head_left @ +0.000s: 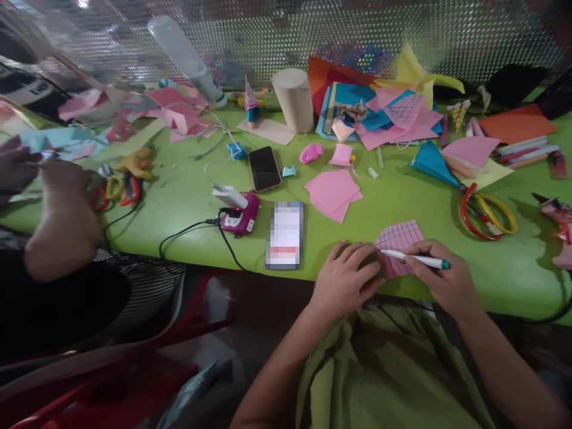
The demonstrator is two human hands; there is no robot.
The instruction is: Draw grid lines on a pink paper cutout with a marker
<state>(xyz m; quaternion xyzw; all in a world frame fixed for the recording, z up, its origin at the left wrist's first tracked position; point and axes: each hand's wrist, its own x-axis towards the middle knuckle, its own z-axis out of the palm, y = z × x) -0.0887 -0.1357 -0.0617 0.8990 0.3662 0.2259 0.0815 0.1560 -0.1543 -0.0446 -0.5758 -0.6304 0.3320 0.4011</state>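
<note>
A pink paper piece with a curved edge and dark green crossing lines (400, 235) is being steadied near the front edge of the lime-green counter (179, 193). Its left edge is being covered by the left hand (351, 271), fingers bent; whether anything is being pinched in that grip cannot be told. A slim white pen with a green end (433, 261) is being grasped in the right hand's grip (442, 277), its tip being pointed toward the left fingers; contact with the paper cannot be made out. To the right, red-and-yellow-handled scissors (465, 208) are lying near a folded blue paper (432, 162). To the left, overlapping plain pink paper pieces (333, 193) and a phone with a blurred screen (285, 235) are lying. Farther back, a cream cylindrical container (292, 104) is standing beside stacked coloured papers (342, 113).
</note>
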